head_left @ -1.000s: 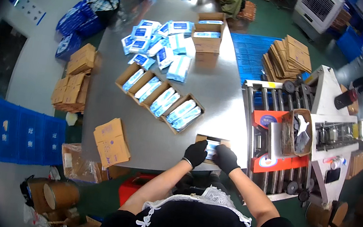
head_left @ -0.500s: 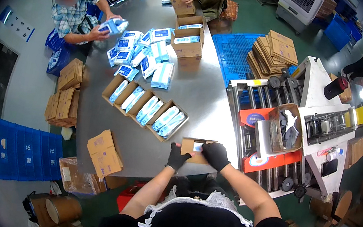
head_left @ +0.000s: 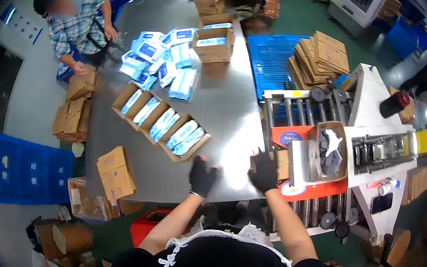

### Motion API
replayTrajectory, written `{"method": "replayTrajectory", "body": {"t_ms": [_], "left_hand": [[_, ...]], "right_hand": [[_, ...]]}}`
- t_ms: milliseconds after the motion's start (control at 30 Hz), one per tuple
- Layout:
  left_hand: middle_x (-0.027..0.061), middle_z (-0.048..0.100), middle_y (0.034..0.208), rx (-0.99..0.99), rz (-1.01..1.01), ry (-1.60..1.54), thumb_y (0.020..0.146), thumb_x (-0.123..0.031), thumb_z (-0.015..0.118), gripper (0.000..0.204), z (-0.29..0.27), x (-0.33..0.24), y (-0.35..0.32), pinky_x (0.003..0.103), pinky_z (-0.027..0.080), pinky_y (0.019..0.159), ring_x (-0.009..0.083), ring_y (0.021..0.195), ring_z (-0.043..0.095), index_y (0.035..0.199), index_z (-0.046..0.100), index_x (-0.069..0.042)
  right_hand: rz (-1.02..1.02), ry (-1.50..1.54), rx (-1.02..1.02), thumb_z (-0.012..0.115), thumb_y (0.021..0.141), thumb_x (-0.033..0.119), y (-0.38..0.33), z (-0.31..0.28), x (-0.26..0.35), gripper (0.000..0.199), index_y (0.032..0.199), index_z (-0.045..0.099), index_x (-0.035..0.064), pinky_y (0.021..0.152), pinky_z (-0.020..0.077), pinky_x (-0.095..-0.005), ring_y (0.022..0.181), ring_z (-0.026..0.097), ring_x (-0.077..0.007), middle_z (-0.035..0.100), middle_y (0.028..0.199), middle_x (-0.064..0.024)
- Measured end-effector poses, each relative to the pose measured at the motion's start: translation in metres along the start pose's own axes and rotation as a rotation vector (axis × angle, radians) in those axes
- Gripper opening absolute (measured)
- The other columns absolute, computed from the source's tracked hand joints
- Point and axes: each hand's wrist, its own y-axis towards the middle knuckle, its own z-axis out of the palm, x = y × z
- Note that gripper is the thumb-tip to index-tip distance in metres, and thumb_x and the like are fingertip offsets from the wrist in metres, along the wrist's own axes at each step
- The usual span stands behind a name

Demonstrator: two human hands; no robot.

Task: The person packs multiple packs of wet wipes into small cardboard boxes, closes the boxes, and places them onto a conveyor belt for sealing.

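My left hand [head_left: 202,177], in a black glove with bare fingertips, hovers over the near edge of the metal table [head_left: 228,130], its fingers apart and nothing in them. At the table's right edge, my gloved right hand [head_left: 264,173] lies with fingers stretched out against a small cardboard box [head_left: 281,165]. That box sits at the mouth of the roller carton sealer [head_left: 310,195], partly hidden by my hand and a metal plate. Left of my hands stands a slanting row of open cardboard boxes [head_left: 176,156] holding blue-and-white wipes packs [head_left: 186,138].
Loose wipes packs [head_left: 166,60] are heaped farther up the table, beside more open boxes [head_left: 213,45]. Flattened cartons [head_left: 116,174] lie at the near left corner. One co-worker [head_left: 78,19] stands at left; another handles a box [head_left: 208,3] at the far end.
The small box went from between my hands at the table edge rightward onto the sealer. My hands moved apart. The co-worker at left no longer holds packs and has turned toward the stacked cartons.
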Motion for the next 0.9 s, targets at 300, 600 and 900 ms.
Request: {"method": "replayTrajectory", "body": {"t_ms": [300, 600, 900], "left_hand": [[0.0147, 0.052, 0.098, 0.044, -0.229, 0.047, 0.065, -0.034, 0.081, 0.056, -0.097, 0.055, 0.035, 0.045, 0.046, 0.075, 0.0363, 0.09, 0.057, 0.107, 0.055, -0.009], [0.0169, 0.054, 0.077, 0.287, 0.197, 0.035, 0.082, -0.027, 0.063, 0.025, -0.094, 0.107, 0.028, 0.046, 0.043, 0.067, 0.0363, 0.077, 0.054, 0.072, 0.057, -0.005], [0.0173, 0.059, 0.094, 0.814, 0.518, -0.2, 0.073, -0.045, 0.071, 0.051, -0.07, 0.119, 0.06, 0.043, 0.046, 0.08, 0.035, 0.092, 0.057, 0.102, 0.06, -0.005]], "right_hand": [[-0.157, 0.282, -0.227, 0.062, 0.083, 0.034, 0.087, 0.007, 0.082, 0.045, 0.117, 0.055, 0.0056, 0.084, 0.0461, -0.0423, 0.097, 0.059, -0.033, 0.062, 0.106, -0.0141], [-0.038, 0.133, 0.045, 0.058, 0.079, 0.02, 0.127, 0.061, 0.153, 0.017, 0.089, 0.055, 0.0068, 0.071, 0.0477, -0.0488, 0.08, 0.061, -0.0399, 0.063, 0.081, -0.0208], [0.016, 0.036, 0.279, 0.064, 0.08, 0.031, 0.065, 0.067, 0.193, 0.028, 0.09, 0.059, 0.0056, 0.071, 0.05, -0.0452, 0.084, 0.062, -0.0375, 0.063, 0.092, -0.0195]]}}
